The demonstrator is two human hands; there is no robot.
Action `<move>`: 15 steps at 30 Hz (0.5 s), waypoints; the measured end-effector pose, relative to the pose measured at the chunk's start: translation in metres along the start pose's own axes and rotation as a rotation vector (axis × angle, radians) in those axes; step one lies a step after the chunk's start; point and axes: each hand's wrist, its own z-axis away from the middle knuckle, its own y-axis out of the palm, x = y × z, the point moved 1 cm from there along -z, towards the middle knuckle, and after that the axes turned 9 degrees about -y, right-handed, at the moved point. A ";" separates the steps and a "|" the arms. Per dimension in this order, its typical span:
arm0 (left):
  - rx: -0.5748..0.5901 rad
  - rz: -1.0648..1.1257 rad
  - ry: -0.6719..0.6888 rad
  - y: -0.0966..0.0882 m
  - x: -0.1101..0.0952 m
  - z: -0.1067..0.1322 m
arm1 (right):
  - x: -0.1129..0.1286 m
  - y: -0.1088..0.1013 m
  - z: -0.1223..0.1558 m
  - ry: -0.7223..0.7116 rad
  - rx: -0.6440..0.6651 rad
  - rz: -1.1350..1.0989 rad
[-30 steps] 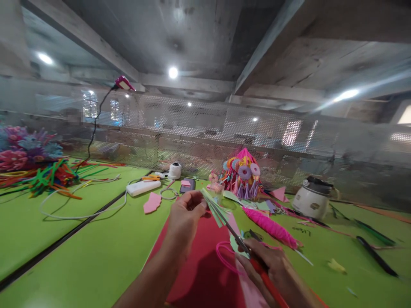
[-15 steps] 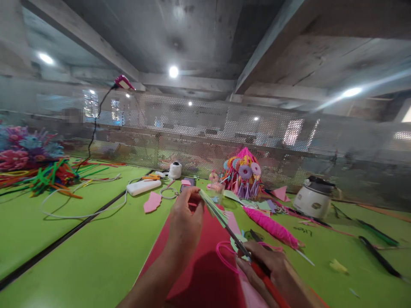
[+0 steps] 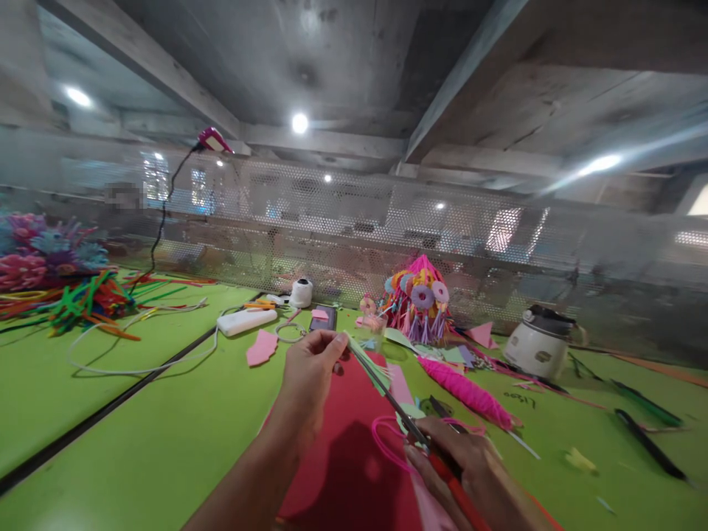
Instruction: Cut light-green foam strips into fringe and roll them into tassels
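Note:
My left hand (image 3: 316,369) pinches one end of a pale green fringed paper strip (image 3: 377,375) between thumb and fingers. My right hand (image 3: 470,461) is wrapped round red-and-black-handled scissors (image 3: 406,420). Their long metal blades reach up and left along the strip, looking nearly closed. Beneath both hands lies a red sheet (image 3: 354,457), with a pink paper piece (image 3: 403,383) along its right side. A loop of bright pink cord (image 3: 381,442) lies by the scissors.
Farther back stand a bundle of paper tassels (image 3: 421,299) and a white kettle (image 3: 536,343). A pink yarn bundle (image 3: 467,391) lies to the right, and a black-handled tool (image 3: 650,446) beyond it. Leftward are a white power strip (image 3: 247,321) with its cable and colourful strips (image 3: 91,302).
My left hand has shifted slightly left and down, and its fingers have turned, with the thumb now on top. The scissors have stayed almost in place along the paper strip.

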 end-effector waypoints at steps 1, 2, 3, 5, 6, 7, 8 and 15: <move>0.000 -0.006 0.004 -0.001 0.000 -0.001 | 0.001 0.000 0.000 0.013 -0.012 0.002; 0.000 -0.012 0.012 -0.002 -0.001 -0.001 | 0.001 0.000 0.000 0.024 -0.022 0.005; 0.001 -0.017 0.020 -0.002 -0.001 -0.001 | 0.001 0.001 0.000 0.027 -0.018 0.003; 0.001 -0.022 0.034 -0.004 -0.003 -0.001 | 0.000 0.003 0.000 0.011 0.012 -0.004; 0.001 -0.024 0.038 -0.004 -0.003 0.000 | 0.000 0.004 0.000 0.004 0.016 -0.001; -0.002 -0.025 0.041 -0.005 -0.004 0.001 | 0.000 0.005 0.000 0.000 0.010 0.004; -0.005 -0.031 0.045 -0.005 -0.004 0.001 | -0.001 0.006 0.000 0.003 -0.006 0.011; -0.024 -0.088 0.043 -0.003 -0.003 0.002 | -0.002 0.009 0.001 -0.007 -0.060 0.010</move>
